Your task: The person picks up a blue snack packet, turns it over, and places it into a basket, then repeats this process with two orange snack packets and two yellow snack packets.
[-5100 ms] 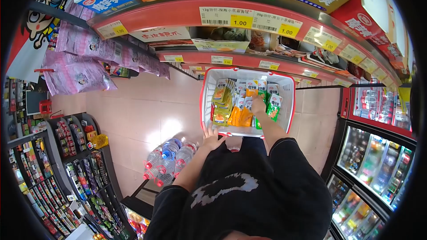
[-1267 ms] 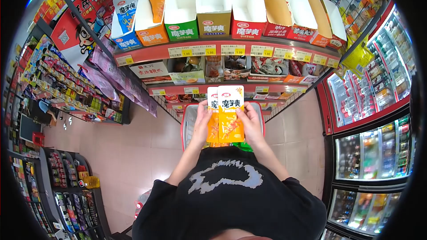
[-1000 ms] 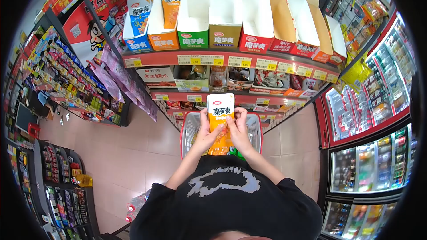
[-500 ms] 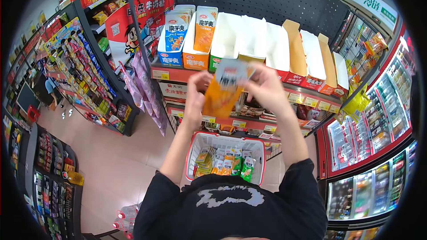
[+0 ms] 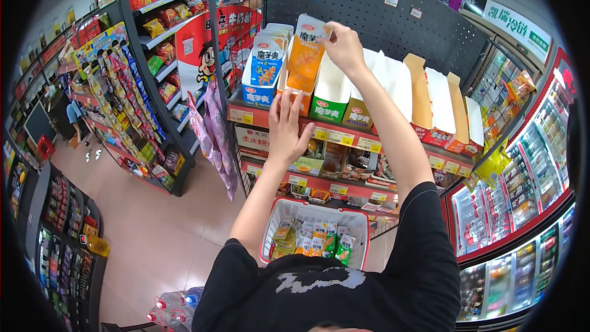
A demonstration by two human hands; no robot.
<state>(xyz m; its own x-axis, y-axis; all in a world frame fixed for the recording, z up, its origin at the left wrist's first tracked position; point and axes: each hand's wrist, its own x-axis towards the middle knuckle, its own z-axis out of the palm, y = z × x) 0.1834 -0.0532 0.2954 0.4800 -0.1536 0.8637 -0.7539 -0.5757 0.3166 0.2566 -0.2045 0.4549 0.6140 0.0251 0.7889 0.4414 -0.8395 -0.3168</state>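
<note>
My right hand [image 5: 344, 49] pinches the top right corner of an orange snack packet [image 5: 305, 58], which stands upright in the orange display box [image 5: 289, 93] on the shelf. My left hand [image 5: 287, 124] is open, its fingers spread against the front of that box, covering much of it. To the left is a blue display box [image 5: 259, 94] with blue packets [image 5: 267, 61] in it. A green-fronted box [image 5: 327, 110] stands just right of the orange one. Below my arms, a white shopping basket [image 5: 268, 233] with a red rim holds several green, orange and yellow packets [image 5: 316, 246].
More open cartons [image 5: 437, 98] line the shelf to the right. Purple packets [image 5: 212, 129] hang at the shelf's left end. Glass-door fridges [image 5: 516, 178] stand on the right, snack racks [image 5: 117, 86] on the left. Bottles [image 5: 175, 307] are at lower left.
The orange packet has moved up and away from in front of me into the orange box. My left hand has let go of it and now rests on the box front.
</note>
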